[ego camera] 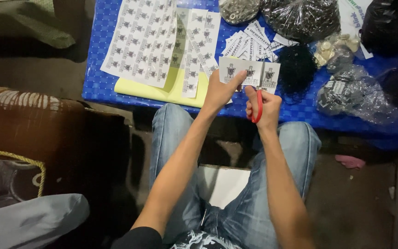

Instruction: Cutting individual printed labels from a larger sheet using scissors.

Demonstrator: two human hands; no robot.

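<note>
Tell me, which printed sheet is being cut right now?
The small strip held up by the left hand, with the red scissors in the right hand. The bigger sheets lie flat on the table.

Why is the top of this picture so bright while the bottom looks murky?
Head view: light falls on the blue table and the paper strip held by the left hand; the plastic bags show glare; the floor under the table is in deep shadow; the right hand is slightly soft.

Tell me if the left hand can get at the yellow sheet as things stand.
Probably yes: the yellow sheet lies just beside the left hand, its near edge uncovered. But that hand is holding the paper strip.
</note>
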